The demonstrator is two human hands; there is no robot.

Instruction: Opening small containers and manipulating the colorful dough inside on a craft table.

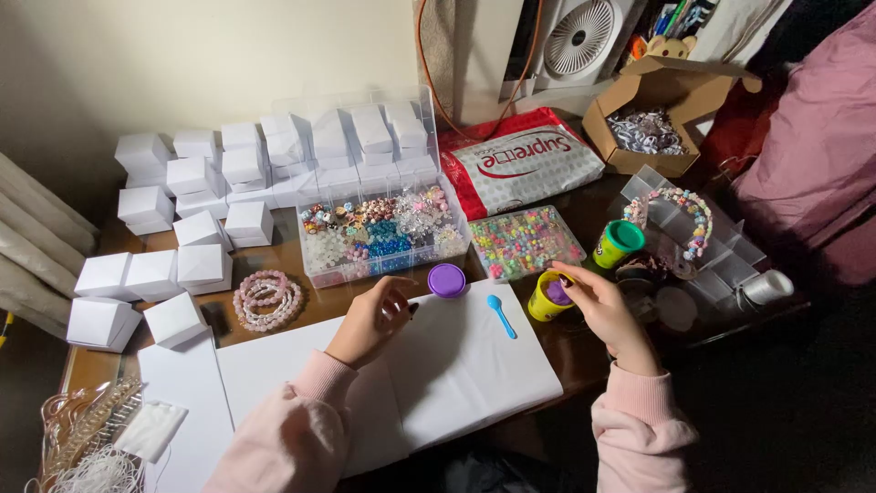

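My left hand [376, 317] rests on a white sheet of paper [456, 365], fingers curled, just left of a purple lid [446, 279]; whether something small sits in its fingers I cannot tell. My right hand [600, 306] grips a small yellow tub [546, 299] with purple dough showing inside, fingertips at its rim. A little blue spoon [501, 315] lies on the paper between the two hands. A second yellow tub with a green lid [618, 244] stands just beyond the right hand.
A clear bead organiser [383, 237] and a smaller box of coloured beads [525, 242] sit behind the paper. Several white boxes [201, 196] crowd the left. Pink bead bracelets [266, 298], a red-and-white packet [520, 160], a cardboard box [652, 114] and a clear tray with a bracelet [689, 219] surround them.
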